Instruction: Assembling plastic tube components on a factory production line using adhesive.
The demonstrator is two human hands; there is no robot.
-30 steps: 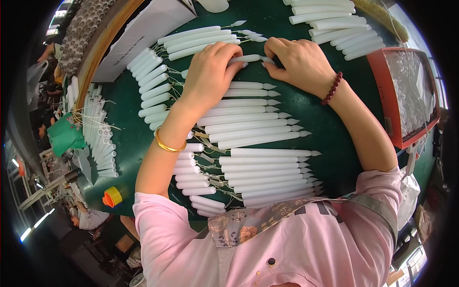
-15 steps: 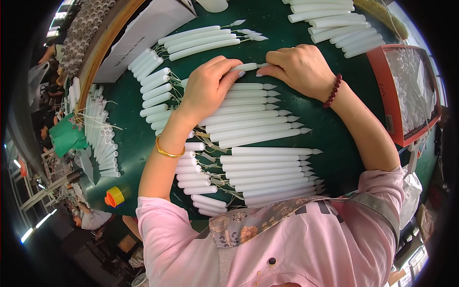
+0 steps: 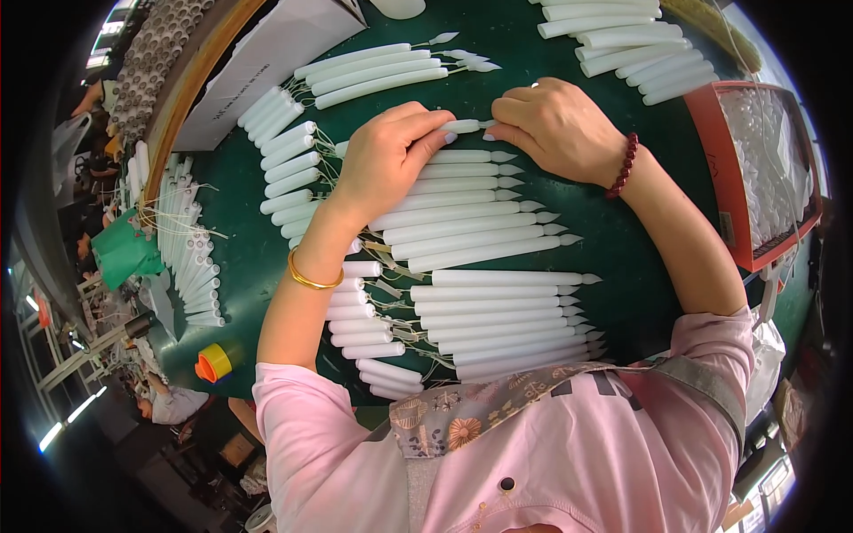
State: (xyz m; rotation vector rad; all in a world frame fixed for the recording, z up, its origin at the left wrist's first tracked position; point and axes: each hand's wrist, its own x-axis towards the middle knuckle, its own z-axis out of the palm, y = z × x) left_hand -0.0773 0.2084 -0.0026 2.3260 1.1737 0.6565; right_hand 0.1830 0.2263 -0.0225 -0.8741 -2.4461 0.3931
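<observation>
My left hand [image 3: 391, 162] pinches a white LED taper candle [image 3: 461, 126] near its right end, with thumb and fingers closed round the tube. My right hand [image 3: 562, 133] grips the flame-tip end with curled fingers, and most of that tip is hidden by them. Just below my hands lies a row of white candles [image 3: 475, 239] with pointed flame tips, their thin wires running left to short white tubes [image 3: 292, 168]. Nearer my body is a second row of such candles [image 3: 498, 309]. Further off, several more tipped candles [image 3: 378, 82] lie behind my left hand.
A red box [image 3: 718, 178] holding clear bagged flame tips stands at the right. White tubes [image 3: 631, 44] are piled at the far right. A white carton [image 3: 258, 75] stands at the far left, near bundled wired tubes [image 3: 194, 258] and a yellow tape roll [image 3: 213, 362] on the green table.
My right hand has shifted very slightly away from me and its fingers have curled a little. My left hand keeps its hold on the candle.
</observation>
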